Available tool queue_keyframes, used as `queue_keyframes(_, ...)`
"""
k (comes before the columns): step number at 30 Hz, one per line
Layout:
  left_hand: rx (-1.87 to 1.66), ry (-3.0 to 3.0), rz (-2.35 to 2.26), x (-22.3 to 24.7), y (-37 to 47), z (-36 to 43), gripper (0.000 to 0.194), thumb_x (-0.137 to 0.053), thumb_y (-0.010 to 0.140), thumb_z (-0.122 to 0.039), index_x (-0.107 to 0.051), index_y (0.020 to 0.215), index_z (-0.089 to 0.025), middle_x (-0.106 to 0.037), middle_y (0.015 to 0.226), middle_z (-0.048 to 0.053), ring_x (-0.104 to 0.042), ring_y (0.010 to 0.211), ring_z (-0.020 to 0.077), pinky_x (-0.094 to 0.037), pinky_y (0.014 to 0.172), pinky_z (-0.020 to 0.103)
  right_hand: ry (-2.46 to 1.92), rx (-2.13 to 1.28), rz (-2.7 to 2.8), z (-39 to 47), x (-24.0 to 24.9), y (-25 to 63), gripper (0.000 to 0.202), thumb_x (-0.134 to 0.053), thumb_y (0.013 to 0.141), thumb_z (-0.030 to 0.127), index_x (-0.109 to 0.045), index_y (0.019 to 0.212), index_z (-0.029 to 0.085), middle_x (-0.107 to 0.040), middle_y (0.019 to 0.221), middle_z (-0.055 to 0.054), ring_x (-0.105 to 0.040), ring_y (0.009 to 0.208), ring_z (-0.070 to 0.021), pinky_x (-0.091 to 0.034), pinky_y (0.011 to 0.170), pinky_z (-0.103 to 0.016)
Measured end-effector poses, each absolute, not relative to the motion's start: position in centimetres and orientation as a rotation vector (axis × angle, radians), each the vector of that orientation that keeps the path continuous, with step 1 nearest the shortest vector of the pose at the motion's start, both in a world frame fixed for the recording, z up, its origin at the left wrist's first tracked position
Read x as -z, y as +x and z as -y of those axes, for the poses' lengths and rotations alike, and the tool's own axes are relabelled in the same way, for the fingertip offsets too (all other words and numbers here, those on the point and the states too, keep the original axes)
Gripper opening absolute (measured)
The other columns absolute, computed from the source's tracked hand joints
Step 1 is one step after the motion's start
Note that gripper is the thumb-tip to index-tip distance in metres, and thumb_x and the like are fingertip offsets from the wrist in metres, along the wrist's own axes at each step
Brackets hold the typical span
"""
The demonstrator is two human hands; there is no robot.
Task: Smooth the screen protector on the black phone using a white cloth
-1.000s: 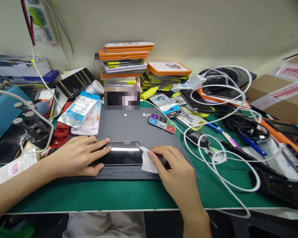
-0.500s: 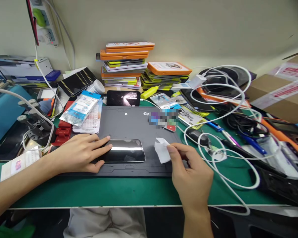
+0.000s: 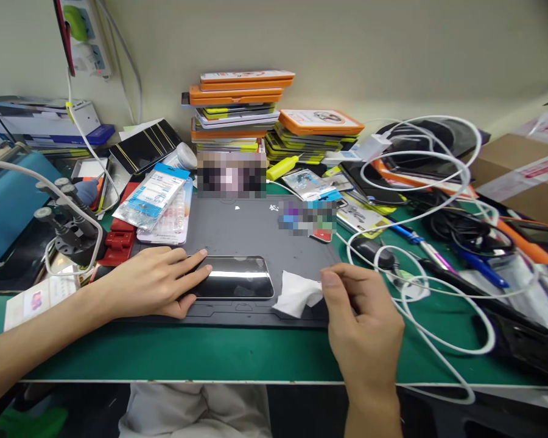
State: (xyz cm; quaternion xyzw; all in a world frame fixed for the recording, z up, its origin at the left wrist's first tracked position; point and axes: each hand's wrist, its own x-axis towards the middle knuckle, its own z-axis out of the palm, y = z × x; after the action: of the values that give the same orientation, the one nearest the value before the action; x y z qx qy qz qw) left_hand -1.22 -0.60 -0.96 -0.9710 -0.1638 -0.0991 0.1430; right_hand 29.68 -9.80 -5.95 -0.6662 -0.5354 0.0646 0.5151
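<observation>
A smartphone (image 3: 237,278) with a dark, glossy screen lies flat on the grey work mat (image 3: 237,234). My left hand (image 3: 168,281) rests over its left end, fingers stretched out and spread across the glass. To the right of the phone, my right hand (image 3: 363,313) pinches the corner of a white wipe (image 3: 296,293) between thumb and forefinger. The wipe hangs just past the phone's right end, apart from it as far as I can see. My palm hides the phone's left end.
Behind the mat stand stacks of orange and yellow flat boxes (image 3: 237,96). Loops of white cable (image 3: 420,155) sprawl on the right, near a cardboard box (image 3: 516,170). Blue-and-clear packets (image 3: 153,194) and a black screwdriver holder (image 3: 75,240) sit on the left.
The wipe has swung lower and spread out wider from my right fingers. My left hand stays put on the phone. The whole view has shifted slightly.
</observation>
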Motion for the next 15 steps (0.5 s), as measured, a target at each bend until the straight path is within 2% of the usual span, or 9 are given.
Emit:
queue_keyframes(2, 0.288, -2.803, 0.468, 0.94, -1.24, 0.55, 0.041, -0.062, 0.096, -0.027, -0.073, 0.134, -0.013, -0.074, 0.142, 0.015, -0.074, 0.095, 0.0258, -0.063, 0.080, 0.038, -1.578, -0.156, 1.265, 9.77, 6.19, 29.78, 0.026, -0.070, 0.099, 0.048, -0.058, 0.101, 0.025, -0.054, 0.072, 0.005, -0.051, 0.059, -0.0141, -0.043, 0.057, -0.029)
queue_keyframes(4, 0.288, -2.803, 0.461, 0.87, -1.25, 0.54, 0.041, -0.060, 0.097, -0.027, -0.073, 0.133, -0.012, -0.074, 0.142, 0.015, -0.074, 0.094, 0.0260, -0.063, 0.079, 0.039, -1.554, -0.146, 1.267, 9.72, 6.36, 29.88, 0.027, -0.073, 0.096, 0.040, -0.050, 0.093, 0.027, -0.047, 0.075, 0.006, -0.047, 0.061, -0.0132, -0.042, 0.059, -0.029)
queue_keyframes(7, 0.275, -2.807, 0.463, 0.74, -1.22, 0.61, 0.041, -0.060, 0.097, -0.027, -0.073, 0.133, -0.011, -0.074, 0.142, 0.016, -0.074, 0.094, 0.0261, -0.063, 0.078, 0.038, -1.535, -0.125, 1.309, 9.67, 6.34, 29.92, 0.029, -0.067, 0.096, 0.028, -0.042, 0.081, 0.028, -0.043, 0.078, 0.005, -0.045, 0.065, -0.0135, -0.040, 0.061, -0.029)
queue_keyframes(10, 0.271, -2.797, 0.469, 0.71, -1.16, 0.72, 0.041, -0.059, 0.098, -0.027, -0.072, 0.135, -0.013, -0.073, 0.143, 0.016, -0.074, 0.095, 0.0258, -0.063, 0.078, 0.037, -1.536, -0.113, 1.357, 9.65, 6.15, 29.84, 0.029, -0.062, 0.097, 0.025, -0.041, 0.077, 0.027, -0.043, 0.076, 0.004, -0.044, 0.066, -0.0142, -0.038, 0.061, -0.029)
queue_keyframes(15, 0.270, -2.775, 0.448, 0.91, -1.14, 0.72, 0.043, -0.057, 0.098, -0.022, -0.071, 0.137, -0.012, -0.073, 0.143, 0.017, -0.074, 0.094, 0.0251, -0.062, 0.077, 0.036, -1.555, -0.105, 1.391, 9.65, 6.20, 29.65, 0.019, -0.062, 0.097, 0.023, -0.050, 0.082, 0.026, -0.051, 0.078, 0.003, -0.049, 0.066, -0.0140, -0.042, 0.061, -0.028)
